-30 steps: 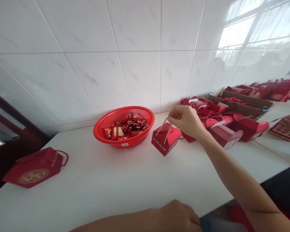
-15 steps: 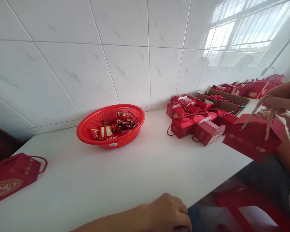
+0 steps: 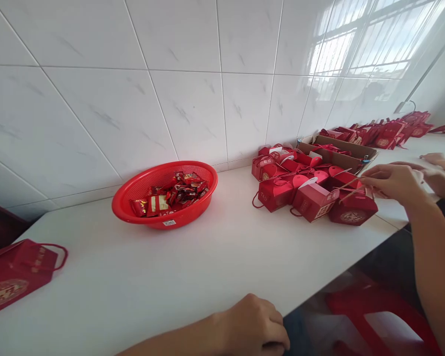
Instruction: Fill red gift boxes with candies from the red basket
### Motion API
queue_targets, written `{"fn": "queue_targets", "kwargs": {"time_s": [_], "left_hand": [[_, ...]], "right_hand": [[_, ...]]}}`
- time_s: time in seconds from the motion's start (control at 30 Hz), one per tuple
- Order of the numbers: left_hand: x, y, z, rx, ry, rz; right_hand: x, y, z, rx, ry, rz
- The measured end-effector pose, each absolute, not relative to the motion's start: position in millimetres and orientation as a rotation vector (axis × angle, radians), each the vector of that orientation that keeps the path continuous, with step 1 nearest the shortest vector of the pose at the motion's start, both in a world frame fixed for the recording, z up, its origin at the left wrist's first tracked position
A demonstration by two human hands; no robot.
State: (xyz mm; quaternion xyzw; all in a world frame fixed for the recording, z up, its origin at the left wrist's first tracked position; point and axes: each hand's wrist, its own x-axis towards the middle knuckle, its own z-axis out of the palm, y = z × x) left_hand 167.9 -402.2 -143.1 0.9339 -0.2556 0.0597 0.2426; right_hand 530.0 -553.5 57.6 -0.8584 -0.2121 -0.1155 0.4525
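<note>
My right hand (image 3: 393,183) pinches the thin rope handle of a red gift box (image 3: 353,211). This box, with a round gold print on its side, is at the near right end of a group of red gift boxes (image 3: 276,193) and beside another box (image 3: 313,201). My left hand (image 3: 254,324) rests at the table's front edge, fingers curled in, with nothing visible in it. Further left stands a red plastic basket (image 3: 128,217) holding red-wrapped sweets (image 3: 181,195). At the far left lies another red gift box (image 3: 22,274) with a rope handle.
A cardboard box (image 3: 341,153) with red items stands behind the gift boxes, and rows of red packages (image 3: 385,133) line the tiled wall. Other people's hands (image 3: 432,158) are on the table at right. A red stool (image 3: 378,311) is below the table edge.
My right hand has carried the gift box leftward and away from me, lowering it beside the other boxes. The left hand stays at the table edge. The view has shifted slightly.
</note>
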Motion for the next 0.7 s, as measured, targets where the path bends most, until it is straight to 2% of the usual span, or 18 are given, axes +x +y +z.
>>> {"fn": "queue_targets", "kwargs": {"time_s": [0.1, 0.2, 0.7], "left_hand": [[168, -403, -144, 2.554, -0.703, 0.152], [169, -403, -147, 2.554, -0.711, 0.139], [169, -400, -143, 2.548, -0.741, 0.111]], "right_hand": [[519, -536, 63, -2.056, -0.435, -0.051], [512, -522, 67, -2.028, -0.467, -0.023], [543, -494, 38, -2.086, -0.291, -0.300]]}}
